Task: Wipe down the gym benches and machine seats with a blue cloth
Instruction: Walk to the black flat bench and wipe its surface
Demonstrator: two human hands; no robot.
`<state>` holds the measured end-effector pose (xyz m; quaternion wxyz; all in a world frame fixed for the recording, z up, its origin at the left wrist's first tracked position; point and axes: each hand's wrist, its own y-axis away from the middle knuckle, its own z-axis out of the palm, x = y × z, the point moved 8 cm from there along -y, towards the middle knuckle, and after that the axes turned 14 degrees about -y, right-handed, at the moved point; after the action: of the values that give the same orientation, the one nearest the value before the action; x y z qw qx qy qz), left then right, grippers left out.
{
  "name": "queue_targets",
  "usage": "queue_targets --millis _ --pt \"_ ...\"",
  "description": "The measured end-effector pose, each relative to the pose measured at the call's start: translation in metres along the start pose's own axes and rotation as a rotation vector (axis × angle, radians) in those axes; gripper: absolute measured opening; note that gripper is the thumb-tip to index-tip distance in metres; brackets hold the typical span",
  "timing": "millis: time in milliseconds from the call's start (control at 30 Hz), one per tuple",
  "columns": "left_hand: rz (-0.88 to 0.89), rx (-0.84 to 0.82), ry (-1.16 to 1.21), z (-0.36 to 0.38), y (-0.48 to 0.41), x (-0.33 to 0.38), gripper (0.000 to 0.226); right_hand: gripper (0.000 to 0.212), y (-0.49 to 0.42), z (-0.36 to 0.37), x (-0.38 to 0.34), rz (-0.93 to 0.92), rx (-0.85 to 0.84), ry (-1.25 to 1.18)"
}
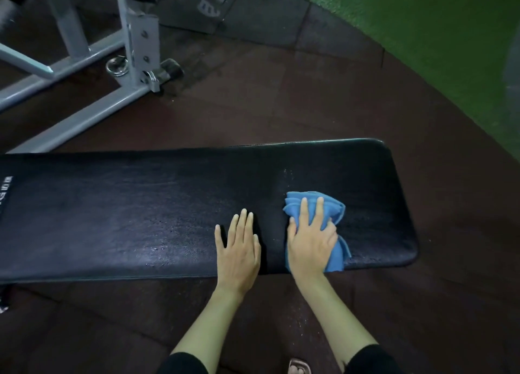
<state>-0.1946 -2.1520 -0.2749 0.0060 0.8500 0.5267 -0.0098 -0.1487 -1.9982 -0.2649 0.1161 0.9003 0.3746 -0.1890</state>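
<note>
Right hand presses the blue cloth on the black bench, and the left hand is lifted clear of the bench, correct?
Not quite. The head view shows the left hand resting flat on the bench, beside the right hand pressing the blue cloth.

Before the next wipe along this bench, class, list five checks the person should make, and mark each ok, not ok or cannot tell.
1. Cloth under control: ok. The right hand presses the blue cloth onto the bench.
2. Cloth laid flat: not ok. It is bunched, and one end reaches the near edge of the bench.
3. Leftward path free: not ok. The left hand rests flat on the bench, just beside the cloth.
4. Right end already wiped: cannot tell.
5. Clearance from the grey machine frame: ok. It stands apart, behind the bench.
</note>
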Motion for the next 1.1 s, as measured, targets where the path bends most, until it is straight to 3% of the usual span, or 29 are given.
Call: queue_targets --millis 267,433,600,733,933,1100 --pt "0.044 -0.005 -0.006 0.004 -0.004 -0.027 0.051 0.051 0.005 0.006 -0.016 -0.384 -0.051 0.171" --pt "0.083 -0.052 -0.013 0.003 -0.005 -0.040 0.052 0.053 -0.006 -0.021 0.023 -0.094 0.030 0.051" --pt "0.119 -0.049 -0.018 0.005 -0.006 -0.053 0.050 0.049 0.004 -0.014 0.010 0.133 0.135 -0.043" --pt "0.108 -0.005 0.005 -0.001 -0.006 -0.062 0.047 0.049 0.021 0.014 -0.038 0.137 0.126 -0.061" --pt "-0.003 0.007 -0.008 0.004 -0.005 -0.126 0.049 0.052 0.058 0.066 -0.133 -0.160 -0.052 0.050" --pt "0.002 0.007 -0.009 0.004 -0.003 -0.151 0.049 0.052 0.053 0.062 -0.126 -0.447 -0.070 0.167"
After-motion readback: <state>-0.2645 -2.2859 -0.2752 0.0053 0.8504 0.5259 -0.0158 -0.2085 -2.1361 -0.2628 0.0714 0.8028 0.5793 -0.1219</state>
